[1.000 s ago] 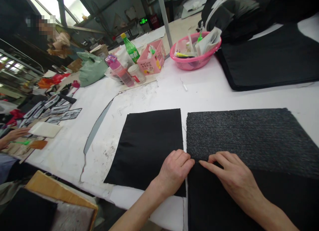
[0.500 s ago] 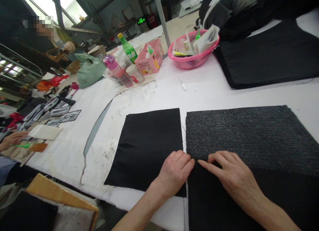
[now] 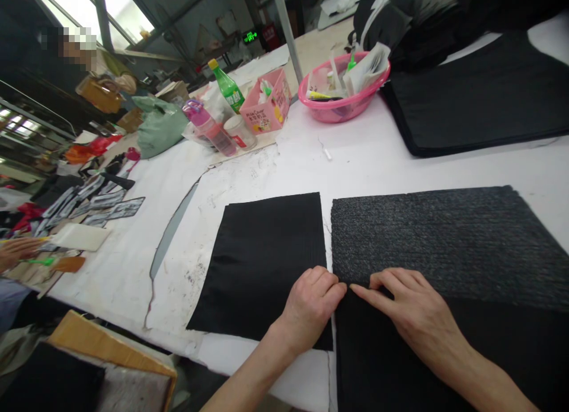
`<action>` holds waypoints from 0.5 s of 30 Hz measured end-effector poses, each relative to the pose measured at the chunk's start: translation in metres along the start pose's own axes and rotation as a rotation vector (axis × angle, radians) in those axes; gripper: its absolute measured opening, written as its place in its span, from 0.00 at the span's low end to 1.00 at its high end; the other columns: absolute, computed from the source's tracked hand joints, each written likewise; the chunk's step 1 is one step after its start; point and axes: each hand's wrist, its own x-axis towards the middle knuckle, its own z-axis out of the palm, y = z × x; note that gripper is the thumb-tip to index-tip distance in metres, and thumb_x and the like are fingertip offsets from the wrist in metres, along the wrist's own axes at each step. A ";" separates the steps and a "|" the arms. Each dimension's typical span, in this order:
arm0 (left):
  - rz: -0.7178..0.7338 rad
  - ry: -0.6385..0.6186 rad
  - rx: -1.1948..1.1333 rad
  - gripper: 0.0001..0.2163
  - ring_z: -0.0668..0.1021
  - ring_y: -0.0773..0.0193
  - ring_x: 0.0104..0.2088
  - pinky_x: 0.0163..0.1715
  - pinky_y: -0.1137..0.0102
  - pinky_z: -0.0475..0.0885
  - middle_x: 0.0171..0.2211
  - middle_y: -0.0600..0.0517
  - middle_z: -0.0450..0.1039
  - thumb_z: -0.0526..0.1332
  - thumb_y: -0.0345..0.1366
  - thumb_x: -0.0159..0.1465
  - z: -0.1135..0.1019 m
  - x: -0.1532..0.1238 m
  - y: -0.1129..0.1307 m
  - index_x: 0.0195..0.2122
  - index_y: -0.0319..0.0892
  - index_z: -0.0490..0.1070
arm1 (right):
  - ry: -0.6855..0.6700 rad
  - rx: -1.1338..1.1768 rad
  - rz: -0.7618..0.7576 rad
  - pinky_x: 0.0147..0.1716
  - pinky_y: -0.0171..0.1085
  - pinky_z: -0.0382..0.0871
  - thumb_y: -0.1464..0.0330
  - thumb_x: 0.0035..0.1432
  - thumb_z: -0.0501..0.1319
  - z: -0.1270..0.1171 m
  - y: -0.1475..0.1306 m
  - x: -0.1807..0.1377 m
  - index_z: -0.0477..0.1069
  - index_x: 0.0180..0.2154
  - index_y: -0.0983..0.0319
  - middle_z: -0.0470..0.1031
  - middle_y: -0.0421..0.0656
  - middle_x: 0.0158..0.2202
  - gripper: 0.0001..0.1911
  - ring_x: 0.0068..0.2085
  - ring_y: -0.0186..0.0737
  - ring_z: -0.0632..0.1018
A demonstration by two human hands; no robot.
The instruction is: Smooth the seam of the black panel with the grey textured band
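My left hand (image 3: 313, 305) is closed, its fingertips pinching the left end of the upper edge of a black fabric sheet (image 3: 377, 370). Beside it, my right hand (image 3: 413, 311) grips that same edge, thumb stretched toward the left fingertips and the other fingers curled. Beyond the edge lies a dark grey, ribbed, speckled fabric stack (image 3: 427, 240), partly covered by the black sheet. A separate stack of black fabric pieces (image 3: 267, 252) lies flat to the left, under my left wrist. What sits right between the fingertips is hidden.
On the white table (image 3: 364, 163) stand a pink basin (image 3: 342, 109) of small items, a pink box (image 3: 267, 109), a green bottle (image 3: 226, 86) and a jar (image 3: 240, 133). Folded black fabric (image 3: 480, 104) lies back right. A co-worker's hand (image 3: 20, 252) is far left; another person stands behind.
Both my hands stay at the fabric edge, the right thumb slightly nearer the left fingertips. The standing person in the background now holds up a brown item. The co-worker's hand at left shifts slightly.
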 end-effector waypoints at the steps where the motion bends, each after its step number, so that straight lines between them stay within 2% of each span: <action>1: 0.009 -0.001 0.020 0.08 0.70 0.63 0.37 0.39 0.67 0.68 0.35 0.50 0.71 0.53 0.28 0.70 0.000 0.000 0.001 0.40 0.38 0.72 | 0.002 0.001 0.002 0.42 0.42 0.57 0.66 0.75 0.38 0.000 0.000 0.000 0.72 0.52 0.56 0.67 0.44 0.40 0.24 0.43 0.43 0.68; 15: 0.085 -0.025 0.204 0.08 0.70 0.61 0.36 0.35 0.66 0.69 0.34 0.50 0.70 0.53 0.27 0.69 -0.002 0.004 0.006 0.44 0.36 0.72 | 0.001 0.018 0.013 0.41 0.42 0.57 0.66 0.75 0.38 0.001 -0.001 0.000 0.71 0.53 0.56 0.67 0.45 0.40 0.24 0.42 0.44 0.68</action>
